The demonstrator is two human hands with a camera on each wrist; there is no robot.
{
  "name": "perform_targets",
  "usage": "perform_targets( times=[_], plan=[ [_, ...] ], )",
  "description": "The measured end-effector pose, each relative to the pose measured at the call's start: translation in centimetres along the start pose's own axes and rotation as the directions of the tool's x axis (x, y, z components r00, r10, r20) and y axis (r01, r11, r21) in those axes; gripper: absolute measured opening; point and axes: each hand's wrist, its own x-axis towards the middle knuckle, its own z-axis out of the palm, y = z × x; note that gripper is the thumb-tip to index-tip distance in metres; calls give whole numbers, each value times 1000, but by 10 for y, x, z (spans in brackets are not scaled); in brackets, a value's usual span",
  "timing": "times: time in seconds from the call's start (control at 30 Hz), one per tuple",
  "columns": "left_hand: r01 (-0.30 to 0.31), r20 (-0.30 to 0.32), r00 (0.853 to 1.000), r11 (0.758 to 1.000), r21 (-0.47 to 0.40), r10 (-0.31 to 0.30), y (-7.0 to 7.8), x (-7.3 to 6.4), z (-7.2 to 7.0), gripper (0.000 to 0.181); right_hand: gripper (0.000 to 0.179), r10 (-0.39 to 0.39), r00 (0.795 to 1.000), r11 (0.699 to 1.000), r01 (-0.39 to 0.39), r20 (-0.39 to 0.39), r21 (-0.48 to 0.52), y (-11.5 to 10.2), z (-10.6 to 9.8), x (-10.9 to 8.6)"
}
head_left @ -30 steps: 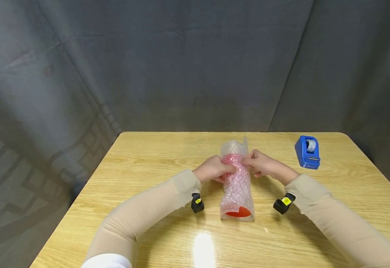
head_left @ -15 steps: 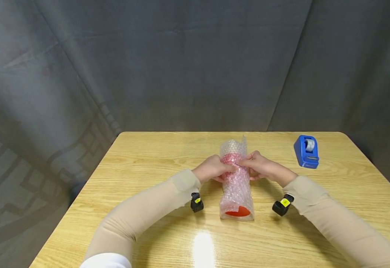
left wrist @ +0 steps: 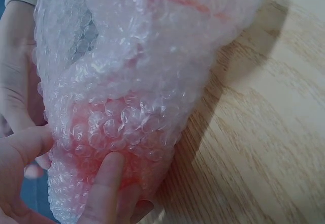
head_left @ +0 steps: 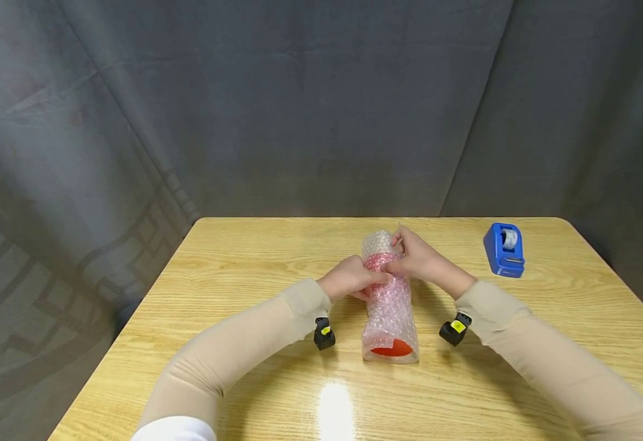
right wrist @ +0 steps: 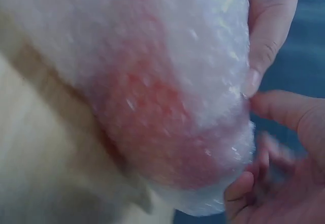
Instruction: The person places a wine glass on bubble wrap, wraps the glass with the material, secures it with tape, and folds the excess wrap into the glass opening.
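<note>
A red object wrapped in clear bubble wrap [head_left: 395, 312] lies lengthwise on the table, its near end open and showing red inside. The wrap hides what kind of thing it is. From the left side my left hand [head_left: 352, 277] grips the roll, thumb on top; in the left wrist view its fingers [left wrist: 105, 186] press along the wrap's side. My right hand [head_left: 422, 257] is at the upper right edge of the bubble wrap [right wrist: 203, 82], thumb against it and fingers curled at the far end. Blur in the right wrist view softens those fingertips [right wrist: 238, 186].
A blue tape dispenser [head_left: 504, 251] with a roll of clear tape stands at the right rear of the wooden table [head_left: 255, 257]. Behind the table's far edge hangs a dark grey curtain [head_left: 321, 110].
My right hand has moved left and farther up the roll, its fingers now covering the wrap's corner that stood up at the far end. My left hand stays in place.
</note>
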Motion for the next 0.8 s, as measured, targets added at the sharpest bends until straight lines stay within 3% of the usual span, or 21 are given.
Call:
perform_targets(
  times=[0.07, 0.17, 0.27, 0.37, 0.43, 0.5, 0.57, 0.63, 0.8],
  plan=[
    [-4, 0, 1000, 1000, -6, 4, 0, 0, 0, 30, 19, -145, 989, 985, 145, 6, -94, -2, -2, 1],
    [-5, 0, 1000, 1000, -6, 5, 0, -1, 0, 28, 4, -305, 950, 920, 311, 61, -239, -4, -4, 2],
    [-2, -4, 1000, 1000, 4, 2, 0, -1, 0, 28, 6, -449, 883, 810, 466, 133, -356, -4, -7, 4],
    [-2, -4, 1000, 1000, 5, 2, 0, -1, 0, 28, 10, -569, 795, 674, 597, 209, -435, -4, -12, 4],
    [-3, -3, 1000, 1000, 2, 3, 1, -1, 1, 29, 13, -623, 741, 588, 655, 250, -475, -5, -16, 3],
    [-3, -1, 1000, 1000, -1, 3, 1, -2, 1, 31, 16, -649, 707, 531, 686, 281, -498, -6, -18, 2],
    [-4, 1, 1000, 1000, -7, 4, 1, -2, 2, 33, 18, -661, 687, 498, 702, 301, -509, -7, -20, 0],
    [-5, 2, 1000, 1000, -11, 5, 1, -1, 2, 35, 19, -663, 681, 485, 708, 311, -514, -7, -22, -2],
    [-6, 2, 1000, 1000, -17, 6, 1, 0, 3, 37, 19, -666, 673, 485, 719, 322, -497, -7, -25, -3]
  ],
)
